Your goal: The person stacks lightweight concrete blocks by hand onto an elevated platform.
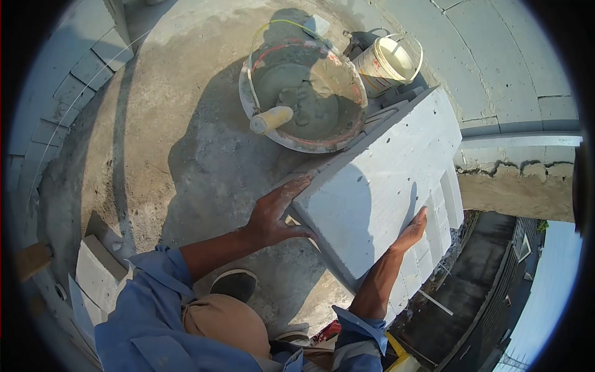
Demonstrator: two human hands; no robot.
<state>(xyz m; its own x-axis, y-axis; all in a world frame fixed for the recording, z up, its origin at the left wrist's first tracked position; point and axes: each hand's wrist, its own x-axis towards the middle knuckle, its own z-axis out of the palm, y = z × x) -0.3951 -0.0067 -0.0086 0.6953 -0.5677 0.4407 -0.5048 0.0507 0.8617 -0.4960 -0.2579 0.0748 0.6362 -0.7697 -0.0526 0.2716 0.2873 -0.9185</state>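
A large pale grey aerated concrete block [381, 170] lies tilted in front of me, its long face up. Gripping its near left end is my left hand [276, 214], fingers on the upper corner and thumb lower down the end. My right hand [409, 235] holds the opposite long edge, its thumb side along the block. Beyond the left hand stands a round tub [248, 93] of wet grey mortar [307, 102]. Over the tub's near rim juts a tool's wooden handle [271, 119]; its head is not clearly visible.
Stacked blocks [427, 254] lie under and beside the held one. A white bucket [387, 65] tips beside the tub. Block walls [483, 56] curve around the far side. On the right, the floor ends at a drop [465, 279]. More blocks [96, 273] sit at lower left.
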